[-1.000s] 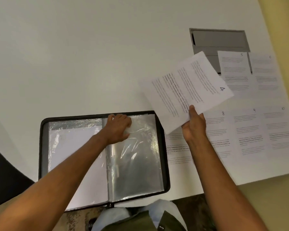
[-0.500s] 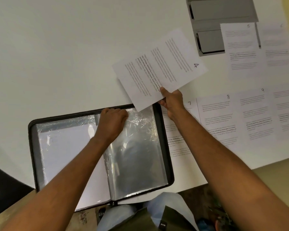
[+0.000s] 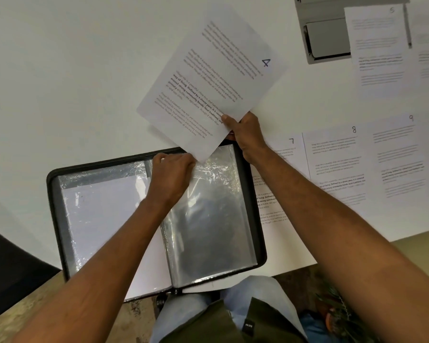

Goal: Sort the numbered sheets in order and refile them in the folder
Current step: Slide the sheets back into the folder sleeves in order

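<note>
Sheet 4 (image 3: 212,81) is held tilted above the white table (image 3: 60,70), pinched at its near edge by the right hand (image 3: 244,134). Compared with half a second ago, its lowest corner is brought down to the top of the open folder (image 3: 248,194), just beside the left hand (image 3: 172,173). The clear sleeve (image 3: 208,206) is still gripped at its upper edge by curled left fingers. Sheets 7 (image 3: 286,151), 8 (image 3: 337,164) and 9 (image 3: 396,154) are laid to the right.

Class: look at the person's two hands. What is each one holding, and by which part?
The right hand pinches sheet 4 at its near edge. The left hand grips the top edge of a clear sleeve in the open folder.
</note>
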A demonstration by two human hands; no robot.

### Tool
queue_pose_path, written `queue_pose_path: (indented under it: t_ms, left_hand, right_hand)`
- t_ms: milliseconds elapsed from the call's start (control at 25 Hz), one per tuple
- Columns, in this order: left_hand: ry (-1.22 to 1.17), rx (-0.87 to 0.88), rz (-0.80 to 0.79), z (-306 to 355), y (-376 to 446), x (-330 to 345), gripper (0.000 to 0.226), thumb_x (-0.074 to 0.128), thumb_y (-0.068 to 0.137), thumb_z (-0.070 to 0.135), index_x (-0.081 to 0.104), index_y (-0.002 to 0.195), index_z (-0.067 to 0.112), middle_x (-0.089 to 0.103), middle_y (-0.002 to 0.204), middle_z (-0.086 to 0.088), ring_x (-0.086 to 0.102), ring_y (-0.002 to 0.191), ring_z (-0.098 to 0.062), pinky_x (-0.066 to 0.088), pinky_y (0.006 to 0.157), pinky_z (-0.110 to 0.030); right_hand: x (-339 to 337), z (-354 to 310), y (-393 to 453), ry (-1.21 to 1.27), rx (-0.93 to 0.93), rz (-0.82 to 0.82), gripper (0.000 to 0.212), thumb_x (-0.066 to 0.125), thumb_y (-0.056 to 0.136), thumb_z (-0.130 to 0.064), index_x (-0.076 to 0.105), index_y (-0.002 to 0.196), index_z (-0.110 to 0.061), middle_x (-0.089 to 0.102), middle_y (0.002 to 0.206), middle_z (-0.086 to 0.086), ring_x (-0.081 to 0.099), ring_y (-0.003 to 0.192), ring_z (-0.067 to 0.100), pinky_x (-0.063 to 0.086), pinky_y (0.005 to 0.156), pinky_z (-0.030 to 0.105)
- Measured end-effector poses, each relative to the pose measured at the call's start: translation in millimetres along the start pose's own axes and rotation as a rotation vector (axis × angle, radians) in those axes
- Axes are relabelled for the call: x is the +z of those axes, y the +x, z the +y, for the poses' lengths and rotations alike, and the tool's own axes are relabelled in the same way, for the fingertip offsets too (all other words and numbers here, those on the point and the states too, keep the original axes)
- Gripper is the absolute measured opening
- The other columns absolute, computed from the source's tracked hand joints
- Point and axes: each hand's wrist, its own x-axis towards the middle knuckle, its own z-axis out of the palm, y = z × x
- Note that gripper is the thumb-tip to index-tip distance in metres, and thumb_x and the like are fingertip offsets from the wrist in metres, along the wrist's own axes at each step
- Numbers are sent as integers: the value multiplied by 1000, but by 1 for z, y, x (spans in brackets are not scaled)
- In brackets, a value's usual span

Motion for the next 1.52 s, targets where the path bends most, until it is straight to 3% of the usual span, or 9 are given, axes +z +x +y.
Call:
queue_pose_path:
  t_ms: [120,280,440,520,800,1120,1280,1360,1520]
  left_hand:
    - [4,-2,5,0,3,-1,12,56,99,18,64,91,22,66,79,6,63,78,-21,35,99,-43]
    - [73,-16,38,8,6,-8,15,52,99,18,61,88,21,61,77,5,57,75,-23,31,87,-43]
    - [69,-45,53,11,11,-12,19,45,102,23,63,95,22,61,85,6,53,82,-21,22,84,-38]
    - [40,-54,49,10,13,-12,20,45,102,24,64,97,23,63,88,7,54,85,-20,19,83,-36]
    - [-62,-126,-43,-20,16,-20,13,51,102,31,63,96,32,62,88,15,55,98,-20,22,91,-44]
    - [76,-168,-112,-59,9,-42,22,45,97,23,65,88,27,63,89,7,53,106,-25,20,103,-50]
    - [138,-269,-64,-66,13,-39,16,51,91,19,67,91,22,59,95,0,53,102,-27,25,94,-46]
    - [9,-364,-47,-70,16,-35,16,53,91,15,67,95,19,61,99,-2,56,100,-26,29,88,-42]
    - [-661,-646,-10,-78,23,-36,26,57,98,18,60,124,22,66,107,1,67,99,-24,58,86,-47]
  right_hand:
    - [-5,-3,4,-103,-37,-83,40,69,96,-7,61,135,-3,73,122,7,72,107,20,62,86,35]
    - [-13,-11,9,-255,-82,-193,36,70,97,-10,63,131,-7,73,118,5,72,106,20,62,89,44]
    - [-15,-22,11,-337,-70,-342,35,69,97,-10,62,131,-10,73,115,-1,74,100,12,62,81,32]
    - [-17,-25,14,-372,-57,-381,37,69,97,-12,62,133,-9,72,119,2,74,102,15,62,81,34]
    - [-19,-32,21,-462,-18,-440,41,66,99,-9,57,138,-4,70,112,0,74,86,3,57,68,19]
    - [-19,-33,24,-461,-4,-474,38,65,99,-8,58,136,-7,71,108,-3,74,83,3,58,64,20]
    - [-18,-33,29,-507,-1,-476,37,66,99,-10,59,135,-8,71,110,0,74,82,3,57,63,20]
    - [-19,-34,32,-532,-4,-481,35,67,99,-11,61,133,-10,72,108,-1,74,81,3,57,62,20]
    - [-22,-38,40,-591,-7,-508,33,69,98,-17,63,130,-14,73,111,-1,74,86,8,59,65,23]
